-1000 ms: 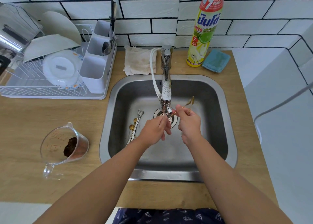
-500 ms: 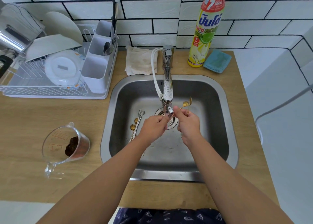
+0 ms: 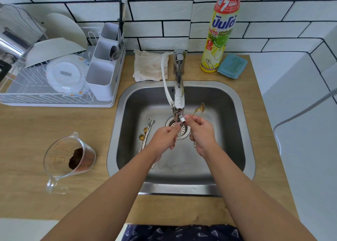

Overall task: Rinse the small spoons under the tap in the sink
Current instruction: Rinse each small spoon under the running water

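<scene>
Wooden counter (steel sink), white-tiled wall

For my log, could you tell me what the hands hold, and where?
The right hand pinches gold spoons by their handles; the left hand cannot be told.

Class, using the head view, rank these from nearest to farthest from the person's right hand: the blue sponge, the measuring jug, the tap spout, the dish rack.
From the right hand:
1. Tap spout, just left of it.
2. Blue sponge, behind on the counter.
3. Measuring jug, left of the sink.
4. Dish rack, far left.
</scene>
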`<move>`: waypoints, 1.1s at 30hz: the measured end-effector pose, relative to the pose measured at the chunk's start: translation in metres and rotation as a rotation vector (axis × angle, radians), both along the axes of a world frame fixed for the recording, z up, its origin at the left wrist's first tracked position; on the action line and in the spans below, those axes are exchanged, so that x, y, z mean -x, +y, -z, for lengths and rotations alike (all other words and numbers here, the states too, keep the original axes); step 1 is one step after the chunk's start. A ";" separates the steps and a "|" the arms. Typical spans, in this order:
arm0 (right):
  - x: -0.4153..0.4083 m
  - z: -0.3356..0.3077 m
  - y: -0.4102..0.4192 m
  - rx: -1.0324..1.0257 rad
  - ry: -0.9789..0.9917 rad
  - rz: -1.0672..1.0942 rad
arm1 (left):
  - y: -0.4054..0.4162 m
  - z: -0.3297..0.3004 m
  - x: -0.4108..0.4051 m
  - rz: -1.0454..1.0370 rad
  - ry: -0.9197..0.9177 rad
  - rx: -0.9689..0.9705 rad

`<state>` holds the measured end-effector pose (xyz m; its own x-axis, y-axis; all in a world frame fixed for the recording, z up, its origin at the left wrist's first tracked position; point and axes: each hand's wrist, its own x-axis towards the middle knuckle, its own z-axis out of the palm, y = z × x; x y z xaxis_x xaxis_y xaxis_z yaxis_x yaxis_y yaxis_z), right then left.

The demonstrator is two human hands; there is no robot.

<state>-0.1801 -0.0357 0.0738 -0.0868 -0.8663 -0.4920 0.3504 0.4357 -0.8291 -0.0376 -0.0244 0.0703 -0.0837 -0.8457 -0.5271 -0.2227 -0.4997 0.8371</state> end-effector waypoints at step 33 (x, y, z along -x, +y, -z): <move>0.002 0.011 -0.007 -0.049 -0.347 0.176 | 0.035 0.029 -0.018 0.260 -0.222 -0.084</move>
<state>-0.1825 -0.0427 0.0628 -0.0537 -0.8279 -0.5583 0.6793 0.3795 -0.6281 -0.0196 0.0101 0.0415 -0.1659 -0.7640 -0.6235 -0.5235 -0.4676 0.7122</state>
